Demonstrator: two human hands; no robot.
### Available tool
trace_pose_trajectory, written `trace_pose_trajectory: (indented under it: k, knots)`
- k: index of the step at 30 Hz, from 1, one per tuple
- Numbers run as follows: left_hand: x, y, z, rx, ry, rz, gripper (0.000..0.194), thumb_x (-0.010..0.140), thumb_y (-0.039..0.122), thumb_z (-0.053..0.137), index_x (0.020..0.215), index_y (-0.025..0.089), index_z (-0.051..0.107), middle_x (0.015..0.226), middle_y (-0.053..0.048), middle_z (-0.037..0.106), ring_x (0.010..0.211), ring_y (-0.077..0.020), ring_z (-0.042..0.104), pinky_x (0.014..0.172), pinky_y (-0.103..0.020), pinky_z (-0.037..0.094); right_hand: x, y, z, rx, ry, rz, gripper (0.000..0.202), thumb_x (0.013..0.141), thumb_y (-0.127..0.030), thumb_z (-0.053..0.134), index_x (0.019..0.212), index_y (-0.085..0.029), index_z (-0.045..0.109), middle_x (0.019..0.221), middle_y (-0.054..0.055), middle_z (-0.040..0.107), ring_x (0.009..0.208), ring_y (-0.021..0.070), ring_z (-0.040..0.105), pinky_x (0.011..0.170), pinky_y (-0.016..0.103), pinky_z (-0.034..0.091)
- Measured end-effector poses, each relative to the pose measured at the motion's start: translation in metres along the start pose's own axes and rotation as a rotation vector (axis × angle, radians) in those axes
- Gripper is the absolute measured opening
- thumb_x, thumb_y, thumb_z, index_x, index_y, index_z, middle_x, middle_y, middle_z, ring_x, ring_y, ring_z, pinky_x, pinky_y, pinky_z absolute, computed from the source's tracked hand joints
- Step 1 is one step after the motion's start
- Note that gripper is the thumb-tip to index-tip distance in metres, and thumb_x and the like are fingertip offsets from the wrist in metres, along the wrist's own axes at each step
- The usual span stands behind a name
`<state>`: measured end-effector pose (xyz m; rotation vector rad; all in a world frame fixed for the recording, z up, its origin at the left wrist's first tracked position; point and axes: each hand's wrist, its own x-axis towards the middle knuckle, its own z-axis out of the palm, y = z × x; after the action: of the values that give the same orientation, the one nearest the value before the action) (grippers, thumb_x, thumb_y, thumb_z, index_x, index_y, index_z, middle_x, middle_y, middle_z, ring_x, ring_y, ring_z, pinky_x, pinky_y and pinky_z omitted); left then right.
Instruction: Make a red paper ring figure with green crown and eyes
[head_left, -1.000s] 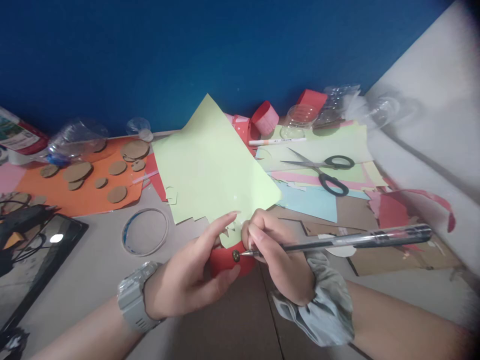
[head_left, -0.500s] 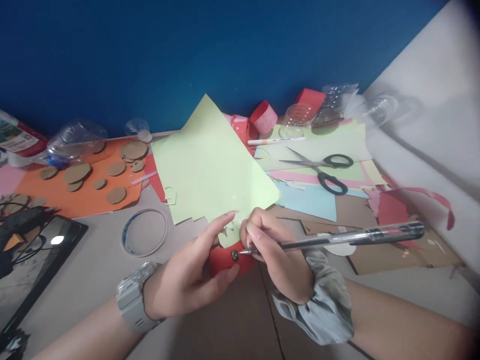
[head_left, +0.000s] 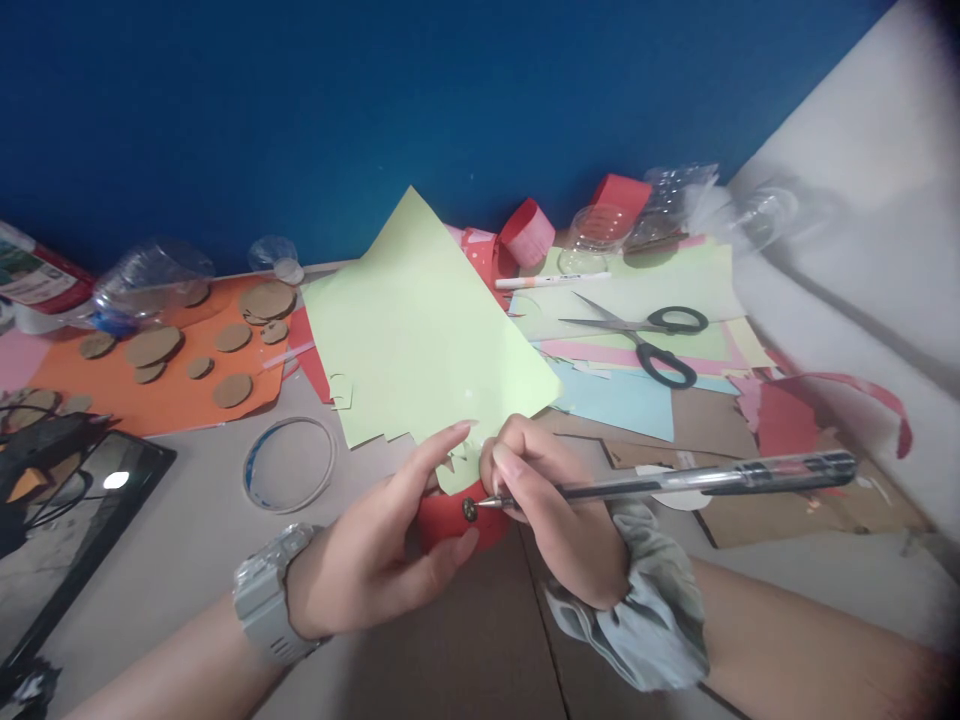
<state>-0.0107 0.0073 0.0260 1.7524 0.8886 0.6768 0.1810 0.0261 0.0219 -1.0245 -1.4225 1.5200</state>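
Little has moved since the earlier frame: my right hand (head_left: 551, 510) pinches the pen (head_left: 652, 485), its tip at the dark round mark (head_left: 469, 510) on the red piece (head_left: 439, 520) between my hands. No second mark is clear; whether this one is finished, I cannot tell. My left hand (head_left: 367, 550) brackets the piece, grip partly hidden. Green paper (head_left: 427, 330) overhangs its far edge; scissors (head_left: 666, 368) and tape ring (head_left: 253, 485) lie clear.

Soft, dim light; white glare on the glossy panel (head_left: 75, 550); far right blurred; top-right corner dark.
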Motion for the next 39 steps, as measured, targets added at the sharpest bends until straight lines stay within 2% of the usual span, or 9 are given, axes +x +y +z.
trace_pose_trajectory:
  k: [6, 11, 16, 21, 26, 31, 35, 39]
  knots:
    - [0.0006, -0.0001, 0.0000, 0.008, 0.018, 0.010, 0.078, 0.091, 0.008, 0.055, 0.153, 0.030, 0.013, 0.078, 0.005, 0.054, 0.068, -0.0108, 0.047, 0.067, -0.020, 0.042, 0.0003, 0.0003, 0.0013, 0.050, 0.015, -0.007, 0.030, 0.101, -0.031, 0.042, 0.073, -0.022, 0.041, 0.065, -0.005, 0.038, 0.056, 0.0105, 0.033, 0.049, 0.025, 0.028]
    - [0.0006, 0.0017, -0.0001, -0.008, 0.003, 0.001, 0.078, 0.091, 0.007, 0.054, 0.152, 0.032, 0.012, 0.080, 0.006, 0.059, 0.071, -0.0109, 0.048, 0.070, -0.020, 0.042, 0.0003, 0.0003, 0.0005, 0.021, -0.010, -0.004, 0.029, 0.101, -0.031, 0.041, 0.073, -0.022, 0.043, 0.066, -0.004, 0.041, 0.057, 0.0109, 0.036, 0.049, 0.024, 0.029]
    - [0.0007, 0.0018, -0.0005, 0.011, -0.004, -0.006, 0.078, 0.091, 0.008, 0.054, 0.152, 0.032, 0.013, 0.076, 0.007, 0.056, 0.067, -0.0110, 0.047, 0.067, -0.020, 0.042, 0.0013, -0.0019, 0.0015, 0.043, 0.018, 0.003, 0.029, 0.099, -0.031, 0.042, 0.072, -0.022, 0.042, 0.065, -0.004, 0.039, 0.056, 0.0110, 0.035, 0.048, 0.024, 0.028]
    - [0.0004, 0.0012, -0.0004, 0.002, -0.008, 0.012, 0.078, 0.091, 0.007, 0.054, 0.153, 0.030, 0.012, 0.078, 0.006, 0.059, 0.068, -0.0118, 0.049, 0.069, -0.022, 0.043, 0.0011, -0.0010, 0.0008, 0.052, -0.014, 0.030, 0.028, 0.099, -0.031, 0.042, 0.073, -0.022, 0.042, 0.066, -0.004, 0.041, 0.056, 0.0115, 0.035, 0.048, 0.024, 0.028]
    - [-0.0005, 0.0008, -0.0003, 0.037, 0.006, 0.006, 0.077, 0.091, 0.008, 0.055, 0.153, 0.029, 0.014, 0.076, 0.006, 0.055, 0.067, -0.0117, 0.047, 0.067, -0.021, 0.043, 0.0008, 0.0000, 0.0009, 0.071, 0.027, 0.038, 0.028, 0.100, -0.029, 0.042, 0.073, -0.022, 0.042, 0.066, -0.004, 0.041, 0.057, 0.0116, 0.035, 0.048, 0.025, 0.028]
    - [-0.0015, 0.0011, -0.0009, 0.008, -0.021, -0.015, 0.078, 0.092, 0.008, 0.053, 0.153, 0.032, 0.011, 0.079, 0.005, 0.058, 0.068, -0.0118, 0.049, 0.069, -0.023, 0.045, 0.0012, 0.0015, 0.0003, 0.079, -0.030, 0.024, 0.028, 0.100, -0.030, 0.042, 0.073, -0.022, 0.042, 0.066, -0.004, 0.041, 0.055, 0.0111, 0.033, 0.048, 0.025, 0.027]
    - [-0.0015, 0.0015, -0.0013, 0.041, -0.009, -0.026, 0.076, 0.092, 0.010, 0.054, 0.152, 0.031, 0.012, 0.074, 0.006, 0.052, 0.065, -0.0112, 0.046, 0.064, -0.021, 0.043, 0.0010, 0.0008, 0.0008, 0.088, 0.013, 0.025, 0.028, 0.100, -0.028, 0.042, 0.072, -0.022, 0.042, 0.065, -0.004, 0.041, 0.056, 0.0114, 0.034, 0.049, 0.025, 0.027]
    - [-0.0013, 0.0017, -0.0010, 0.037, -0.006, -0.021, 0.074, 0.092, 0.011, 0.053, 0.152, 0.028, 0.013, 0.075, 0.005, 0.054, 0.065, -0.0116, 0.047, 0.065, -0.022, 0.044, 0.0012, 0.0002, 0.0013, 0.082, -0.001, 0.038, 0.028, 0.100, -0.028, 0.042, 0.073, -0.022, 0.042, 0.066, -0.004, 0.041, 0.056, 0.0115, 0.033, 0.049, 0.025, 0.027]
